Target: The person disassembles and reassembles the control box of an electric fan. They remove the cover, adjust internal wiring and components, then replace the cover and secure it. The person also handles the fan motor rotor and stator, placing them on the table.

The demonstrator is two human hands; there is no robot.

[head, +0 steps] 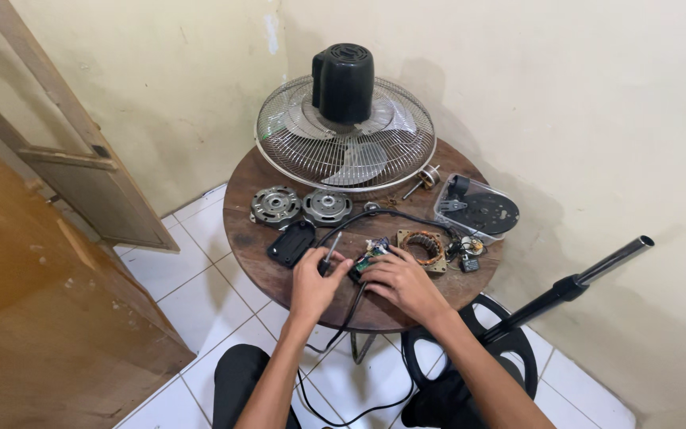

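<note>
The left hand (315, 282) has its fingers clamped on a screwdriver (331, 249), whose shaft runs up and slightly right, away from the person. Just right of the screwdriver, the right hand (402, 280) has its fingers closed on a small circuit board (371, 254) with coloured wires. Right of the screwdriver lies a copper-wound stator (422, 246); left of it, a black cover (290, 242). All rest on a round wooden table (248, 238) in a cream-walled corner over white floor tiles (200, 294).

Even indoor light, soft shadows, sharp focus
</note>
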